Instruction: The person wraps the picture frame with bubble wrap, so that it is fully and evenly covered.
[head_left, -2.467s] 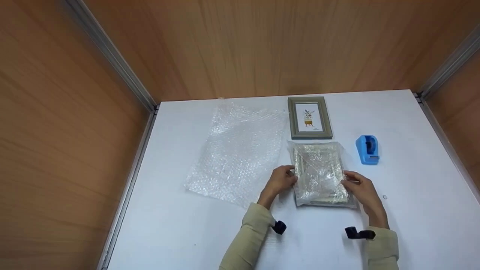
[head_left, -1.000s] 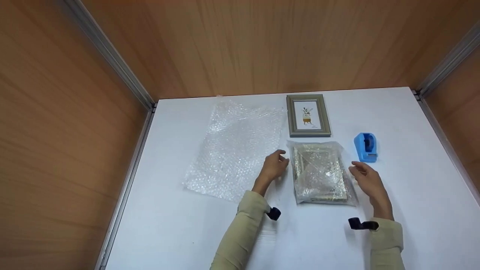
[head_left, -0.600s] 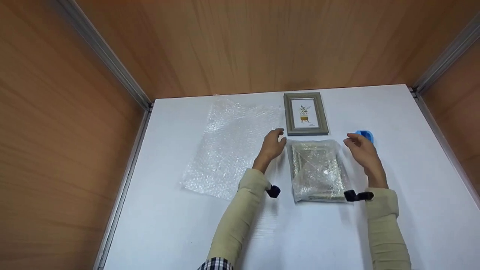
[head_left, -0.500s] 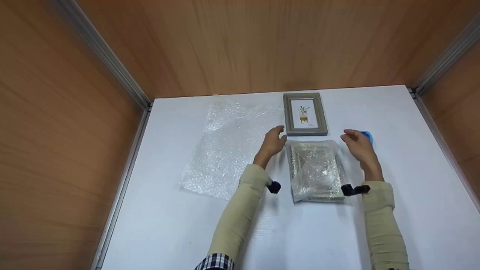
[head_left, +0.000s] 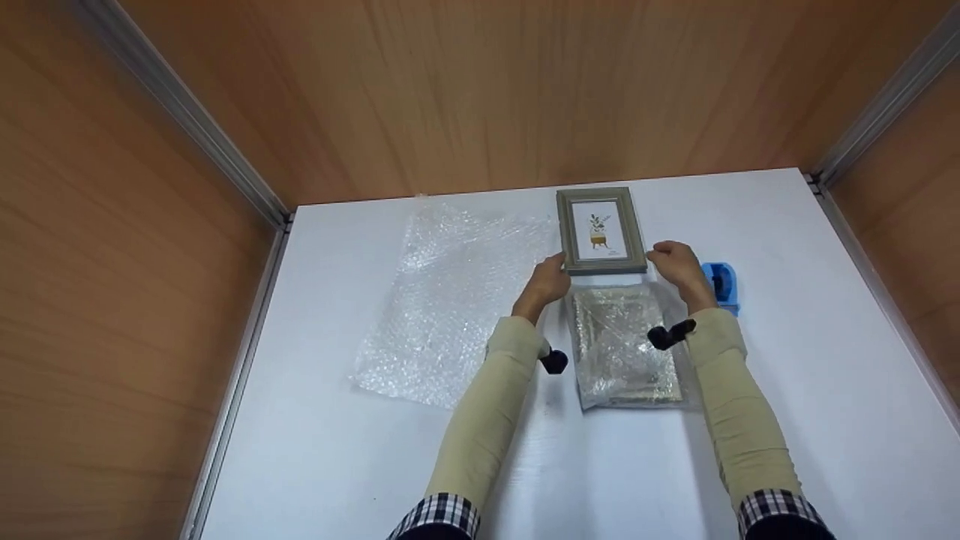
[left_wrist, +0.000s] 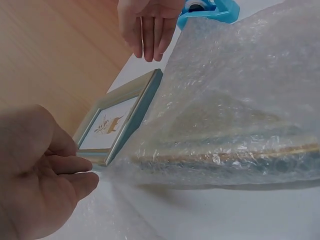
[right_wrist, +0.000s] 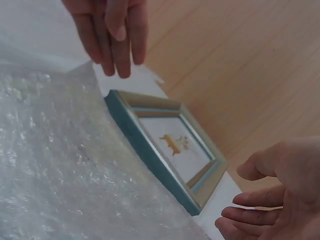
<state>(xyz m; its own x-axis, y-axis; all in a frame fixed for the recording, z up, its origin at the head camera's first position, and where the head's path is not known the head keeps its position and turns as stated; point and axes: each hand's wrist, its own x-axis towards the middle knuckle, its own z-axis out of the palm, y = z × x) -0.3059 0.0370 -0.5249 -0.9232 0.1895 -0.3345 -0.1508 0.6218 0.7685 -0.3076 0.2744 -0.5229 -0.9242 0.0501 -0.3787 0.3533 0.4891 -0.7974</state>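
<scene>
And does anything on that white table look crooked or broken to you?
Nothing looks broken or spilled. The loose bubble wrap lies askew to the back edge of the table, a bit untidy. The bare picture frame and the wrapped frame show no visible damage, though wrap blurs the second.

back wall [head_left: 480,90]: brown wood-grain | side walls [head_left: 112,300]: matching | corners: grey metal strips [head_left: 191,112] | table [head_left: 322,450]: white, softly lit

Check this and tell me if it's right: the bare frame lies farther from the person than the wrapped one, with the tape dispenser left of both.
Wrong side: the head view shows the tape dispenser right of both. The bare frame does lie farther off than the wrapped frame.
</scene>
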